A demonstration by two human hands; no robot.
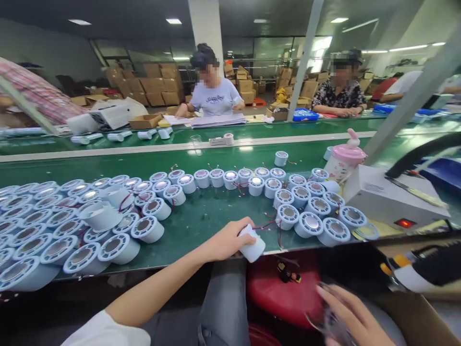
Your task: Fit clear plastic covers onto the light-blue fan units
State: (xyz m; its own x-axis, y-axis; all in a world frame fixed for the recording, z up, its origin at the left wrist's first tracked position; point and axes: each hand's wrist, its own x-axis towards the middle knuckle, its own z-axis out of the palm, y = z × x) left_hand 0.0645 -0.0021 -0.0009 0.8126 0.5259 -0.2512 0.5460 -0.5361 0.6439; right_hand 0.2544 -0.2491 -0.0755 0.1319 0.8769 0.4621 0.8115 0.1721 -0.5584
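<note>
Near the front edge of the green bench, my left hand (232,238) is closed round a light blue cylindrical housing (255,249), which it holds tilted. Thin red and dark wires (265,225) run from it to the right. At the lower right, my right hand (351,310) is off the bench and blurred by motion, its fingers partly curled about a dark, shiny thing (329,319) too smeared to name. Many similar housings with round metal centres (287,216) stand to the right of my left hand, and a large group (115,247) fills the left.
A grey box with a lit red switch (405,223) stands at the right, beside a pink-lidded cup (345,161). Below the bench is a red stool (284,293) with small items on it. Across the green line (158,149), co-workers (216,93) sit at papers and trays.
</note>
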